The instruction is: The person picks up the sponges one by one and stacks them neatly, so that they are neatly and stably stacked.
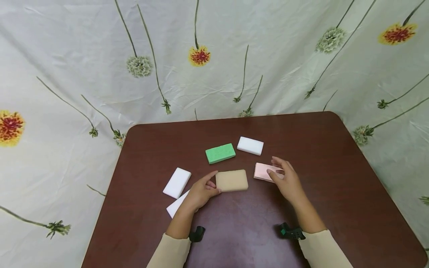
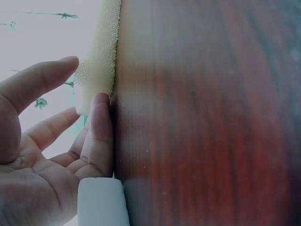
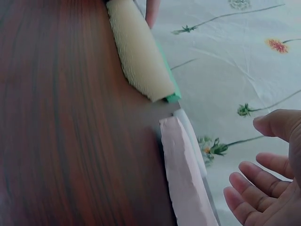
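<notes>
The governing relation is judged to be that between the right hand (image 1: 287,180) and the pale pink, foam-like rectangular block (image 1: 262,172) on the dark red-brown wooden bench (image 1: 234,238). The block lies beneath and slightly left of this hand; its long axis runs roughly left to right, left end angled a little away from the person. The right hand is the nearer one, above the block's right end, thumb and fingers well spread; the right wrist view shows them apart from the block, holding nothing. The tan, porous rectangular sponge (image 1: 232,180) lies left of the block across a narrow gap, its long axis also roughly left to right. The left hand (image 1: 199,191) is at the sponge's left end, thumb and forefinger parted at its two corners; whether they grip or merely touch cannot be determined.
</notes>
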Demonstrator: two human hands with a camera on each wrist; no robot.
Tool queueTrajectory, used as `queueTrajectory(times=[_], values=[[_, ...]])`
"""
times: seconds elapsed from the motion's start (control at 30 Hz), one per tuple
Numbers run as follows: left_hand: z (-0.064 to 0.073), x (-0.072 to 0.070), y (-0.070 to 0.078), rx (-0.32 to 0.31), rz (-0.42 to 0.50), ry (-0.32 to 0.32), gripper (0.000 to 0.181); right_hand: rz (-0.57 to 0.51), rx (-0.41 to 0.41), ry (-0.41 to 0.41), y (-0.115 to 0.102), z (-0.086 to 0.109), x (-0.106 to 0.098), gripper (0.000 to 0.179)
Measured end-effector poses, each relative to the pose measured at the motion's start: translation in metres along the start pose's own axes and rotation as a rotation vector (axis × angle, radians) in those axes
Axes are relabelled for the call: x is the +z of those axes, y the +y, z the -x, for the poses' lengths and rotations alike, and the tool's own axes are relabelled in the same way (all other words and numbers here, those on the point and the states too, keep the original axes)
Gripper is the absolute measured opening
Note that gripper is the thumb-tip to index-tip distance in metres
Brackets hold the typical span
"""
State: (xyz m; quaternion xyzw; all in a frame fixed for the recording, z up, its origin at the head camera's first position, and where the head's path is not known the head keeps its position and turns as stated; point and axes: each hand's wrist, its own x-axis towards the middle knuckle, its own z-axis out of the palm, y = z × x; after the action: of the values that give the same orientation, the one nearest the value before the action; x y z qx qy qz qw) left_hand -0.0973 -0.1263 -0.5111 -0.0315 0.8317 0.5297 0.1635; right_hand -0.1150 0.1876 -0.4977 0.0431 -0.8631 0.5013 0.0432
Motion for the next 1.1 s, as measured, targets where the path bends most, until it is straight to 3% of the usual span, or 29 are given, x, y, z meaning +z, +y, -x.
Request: queueTrajectory(times=[0.73, 1.1], values=[[-0.001, 0.0, -0.001, -0.005, -0.016, -0.004, 0.068, 0.111, 0.138, -0.002, 0.023, 0.003, -0.021, 0.062], [0.0, -0.002, 0.0, -0.016, -0.016, -0.018, 0.068, 0.157, 0.202, -0.064, 0.029, 0.005, -0.024, 0.069]])
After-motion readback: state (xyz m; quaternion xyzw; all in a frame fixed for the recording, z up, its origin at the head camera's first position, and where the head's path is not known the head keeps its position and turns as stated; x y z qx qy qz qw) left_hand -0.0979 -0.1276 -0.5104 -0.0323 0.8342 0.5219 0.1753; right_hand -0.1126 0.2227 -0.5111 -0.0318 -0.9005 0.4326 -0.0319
